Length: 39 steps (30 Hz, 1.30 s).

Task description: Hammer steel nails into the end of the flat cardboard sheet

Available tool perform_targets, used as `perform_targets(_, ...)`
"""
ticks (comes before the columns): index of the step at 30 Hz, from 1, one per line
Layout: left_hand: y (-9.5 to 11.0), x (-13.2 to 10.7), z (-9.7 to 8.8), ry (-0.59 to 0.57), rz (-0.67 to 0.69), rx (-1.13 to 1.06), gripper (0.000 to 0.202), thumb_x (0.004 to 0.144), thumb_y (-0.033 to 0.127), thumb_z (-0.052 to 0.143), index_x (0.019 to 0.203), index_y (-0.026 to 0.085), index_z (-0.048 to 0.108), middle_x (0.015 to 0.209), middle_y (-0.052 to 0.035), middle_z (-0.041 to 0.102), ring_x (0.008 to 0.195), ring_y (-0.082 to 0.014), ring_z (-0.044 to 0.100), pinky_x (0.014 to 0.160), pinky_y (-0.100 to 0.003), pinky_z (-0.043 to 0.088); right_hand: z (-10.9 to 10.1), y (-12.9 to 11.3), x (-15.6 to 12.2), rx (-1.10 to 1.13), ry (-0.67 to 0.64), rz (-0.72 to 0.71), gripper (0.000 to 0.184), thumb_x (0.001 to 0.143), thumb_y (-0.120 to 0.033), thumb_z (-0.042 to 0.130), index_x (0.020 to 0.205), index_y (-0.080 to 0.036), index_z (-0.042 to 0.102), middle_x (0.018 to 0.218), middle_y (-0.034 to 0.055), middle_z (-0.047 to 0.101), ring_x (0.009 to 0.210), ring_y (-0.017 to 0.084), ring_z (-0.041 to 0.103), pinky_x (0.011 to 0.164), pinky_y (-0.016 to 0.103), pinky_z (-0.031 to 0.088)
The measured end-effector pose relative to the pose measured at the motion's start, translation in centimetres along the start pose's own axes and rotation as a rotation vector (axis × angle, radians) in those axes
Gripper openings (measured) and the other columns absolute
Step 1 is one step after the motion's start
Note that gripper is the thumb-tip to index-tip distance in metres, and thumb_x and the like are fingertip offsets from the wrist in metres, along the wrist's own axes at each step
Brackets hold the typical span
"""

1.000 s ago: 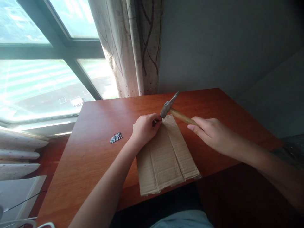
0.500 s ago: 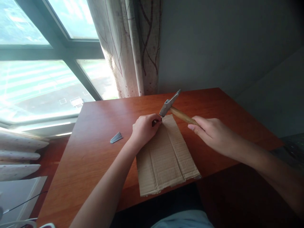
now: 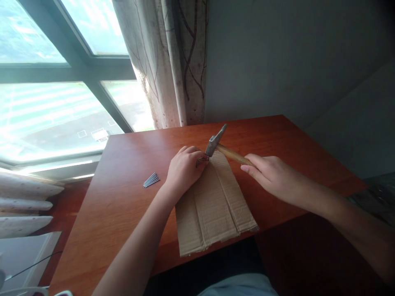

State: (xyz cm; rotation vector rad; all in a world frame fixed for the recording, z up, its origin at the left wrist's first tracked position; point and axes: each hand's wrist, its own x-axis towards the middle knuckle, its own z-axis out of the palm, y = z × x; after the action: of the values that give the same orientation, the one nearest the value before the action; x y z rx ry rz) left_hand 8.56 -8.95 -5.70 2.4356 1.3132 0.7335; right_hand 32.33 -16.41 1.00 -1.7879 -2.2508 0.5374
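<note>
Head view. Grips the hammer [image 3: 215, 142] with the right hand [image 3: 267, 174], fingers wrapped tight round the near end of its wooden handle. Holds the metal head out beyond that grip, up and to the left of it, tilted, with the claw end pointing away toward the wall and the striking face down. Pinches with the left hand [image 3: 183, 168] a small metal piece [image 3: 202, 159] between thumb and fingertips, narrow and closed; too small to say surely what it is. Keeps that pinch right under the hammer's face, touching or just shy of it, cannot tell which. Rests the left hand on the far left corner of the cardboard [image 3: 212, 205], which lies flat on the table [image 3: 129, 152] and runs from the pinch back toward the body, near edge at the table's rim. Shows a small bundle of nails [image 3: 151, 179] on the bare wood, left of the left hand, near but apart. Shows, beyond both grips, the curtain [image 3: 173, 61] and the window [image 3: 46, 102]
</note>
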Motion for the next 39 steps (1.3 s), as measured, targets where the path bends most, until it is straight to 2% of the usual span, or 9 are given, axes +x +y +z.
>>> perform_targets(3, -0.5, -0.1, 0.2, 0.010, 0.043, 0.018, 0.014, 0.087, 0.026, 0.064, 0.094, 0.023, 0.074, 0.104, -0.0046, 0.071, 0.100, -0.0251, 0.061, 0.090, -0.040, 0.050, -0.3, -0.1, 0.0, -0.002, 0.021, 0.006, 0.029, 0.099, -0.036, 0.042, 0.073, -0.024, 0.039, 0.060, -0.0015, 0.052, 0.052, 0.014, 0.047, 0.053, 0.028, 0.029)
perform_targets(10, -1.7, -0.1, 0.6, 0.007, 0.083, -0.069, 0.018, 0.083, 0.024, 0.067, 0.101, 0.022, 0.074, 0.108, -0.0054, 0.069, 0.101, -0.0242, 0.061, 0.093, -0.041, 0.050, -0.8, -0.3, -0.2, 0.016, 0.058, -0.001, 0.028, 0.099, -0.035, 0.042, 0.073, -0.024, 0.038, 0.058, -0.0022, 0.050, 0.052, 0.015, 0.048, 0.053, 0.028, 0.029)
perform_targets(15, -2.1, -0.1, 0.8, 0.010, 0.088, -0.112, 0.018, 0.082, 0.024, 0.069, 0.100, 0.023, 0.074, 0.108, -0.0048, 0.069, 0.101, -0.0234, 0.062, 0.095, -0.041, 0.049, 0.1, 0.2, 0.0, -0.034, -0.021, 0.022, 0.028, 0.100, -0.037, 0.040, 0.076, -0.024, 0.038, 0.062, -0.0005, 0.055, 0.055, 0.016, 0.051, 0.054, 0.029, 0.029)
perform_targets(22, -2.2, -0.2, 0.9, 0.012, 0.095, -0.123, 0.018, 0.082, 0.024, 0.070, 0.100, 0.023, 0.074, 0.108, -0.0046, 0.069, 0.100, -0.0229, 0.062, 0.094, -0.041, 0.050, 0.2, 0.0, -0.1, -0.047, -0.014, 0.025, 0.029, 0.101, -0.038, 0.039, 0.075, -0.024, 0.036, 0.062, -0.0008, 0.054, 0.055, 0.016, 0.050, 0.055, 0.028, 0.030)
perform_targets(27, -2.3, -0.2, 1.0, 0.021, 0.085, -0.128, 0.020, 0.082, 0.024, 0.071, 0.101, 0.022, 0.073, 0.108, -0.0044, 0.069, 0.101, -0.0230, 0.062, 0.095, -0.041, 0.050, 0.5, 0.2, 0.1, -0.072, -0.071, 0.027, 0.027, 0.101, -0.036, 0.039, 0.077, -0.024, 0.038, 0.064, -0.0005, 0.056, 0.057, 0.016, 0.052, 0.055, 0.028, 0.029)
perform_targets(31, -2.3, -0.2, 0.9, 0.005, 0.086, -0.120, 0.018, 0.082, 0.023, 0.070, 0.100, 0.023, 0.074, 0.108, -0.0041, 0.069, 0.100, -0.0229, 0.062, 0.094, -0.041, 0.050, 0.8, 0.5, 0.1, -0.059, -0.052, 0.030, 0.028, 0.101, -0.038, 0.039, 0.077, -0.024, 0.039, 0.065, -0.0005, 0.057, 0.057, 0.016, 0.052, 0.055, 0.028, 0.030)
perform_targets(35, -2.1, -0.2, 0.8, 0.011, 0.073, -0.129, 0.019, 0.082, 0.023, 0.070, 0.101, 0.023, 0.073, 0.108, -0.0047, 0.069, 0.101, -0.0233, 0.062, 0.095, -0.041, 0.050, 1.1, 0.6, 0.1, -0.067, -0.086, 0.030, 0.026, 0.100, -0.038, 0.040, 0.079, -0.024, 0.042, 0.066, 0.0007, 0.059, 0.058, 0.017, 0.054, 0.056, 0.029, 0.030)
perform_targets(39, -1.7, -0.1, 0.3, -0.008, 0.076, -0.139, 0.018, 0.082, 0.022, 0.069, 0.100, 0.023, 0.073, 0.106, -0.0052, 0.069, 0.100, -0.0232, 0.063, 0.094, -0.041, 0.050, 1.1, 0.6, -0.1, 0.011, -0.034, 0.011, 0.028, 0.100, -0.039, 0.041, 0.076, -0.023, 0.044, 0.063, -0.0001, 0.058, 0.056, 0.016, 0.053, 0.054, 0.029, 0.030)
